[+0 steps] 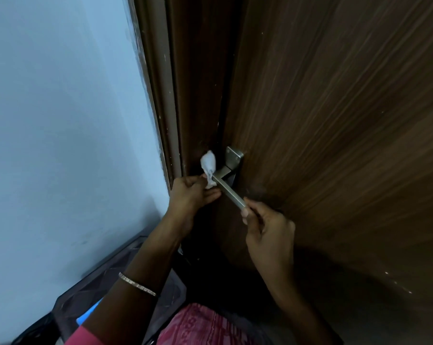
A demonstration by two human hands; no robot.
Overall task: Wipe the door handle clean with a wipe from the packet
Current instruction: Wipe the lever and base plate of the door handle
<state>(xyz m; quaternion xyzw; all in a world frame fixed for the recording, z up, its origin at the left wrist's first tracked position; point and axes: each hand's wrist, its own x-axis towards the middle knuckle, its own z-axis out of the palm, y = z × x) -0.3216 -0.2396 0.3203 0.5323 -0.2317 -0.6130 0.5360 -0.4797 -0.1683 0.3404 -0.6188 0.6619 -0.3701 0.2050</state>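
Head view: our left hand [193, 192] pinched the bunched wipe [208, 168] against the door handle [229, 189] near its plate, while our right hand [265, 225] closed round the lever's free end, probably to steady it for rubbing.

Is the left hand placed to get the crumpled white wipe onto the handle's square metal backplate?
Probably yes: left hand holds the white wipe beside the backplate, nothing between.

A pale blue wall [66, 135] meets a dark brown wooden door frame [165, 100] beside the grained door [335, 120].
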